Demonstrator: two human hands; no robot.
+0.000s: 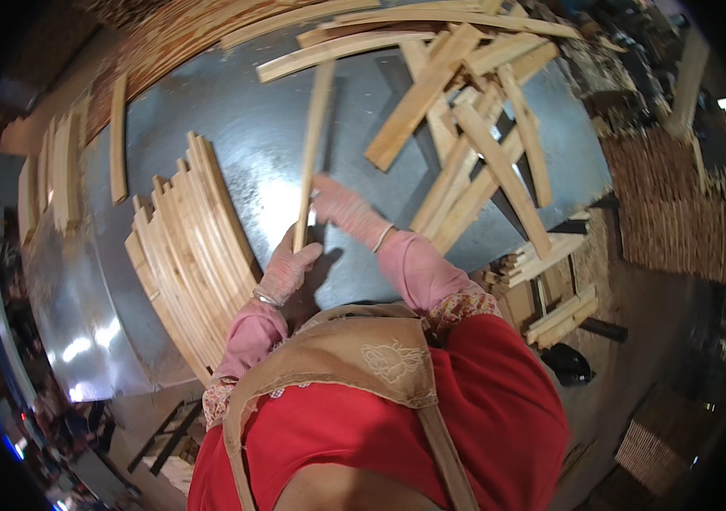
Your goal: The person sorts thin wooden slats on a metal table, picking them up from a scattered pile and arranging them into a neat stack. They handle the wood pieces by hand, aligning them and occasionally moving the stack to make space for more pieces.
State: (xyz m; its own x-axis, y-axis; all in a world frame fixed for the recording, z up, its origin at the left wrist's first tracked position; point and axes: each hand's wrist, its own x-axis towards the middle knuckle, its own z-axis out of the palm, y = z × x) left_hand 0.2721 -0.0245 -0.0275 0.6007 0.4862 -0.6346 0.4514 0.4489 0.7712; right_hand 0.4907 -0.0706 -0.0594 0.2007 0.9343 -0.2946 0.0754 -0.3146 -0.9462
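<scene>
A narrow pale wooden strip [314, 140] points away from me over the shiny metal table [269, 128]. My left hand [286, 268], in a light glove, is closed around its near end, the thumb on the right side. Further up the strip, my right hand [347, 211], also gloved, has its curled fingers against the right side; they are slightly blurred. Left of my hands lies a row of wooden strips [188, 247] side by side, their far ends uneven. A loose, crisscrossed pile of wooden strips [473, 128] covers the table's right part.
Longer boards [346, 55] lie along the far edge. More strips [65, 170] rest at the far left, with a single strip [118, 140] nearby. Stacked wood [678, 204] stands beyond the right edge. Short pieces [550, 260] sit beside the table at my right.
</scene>
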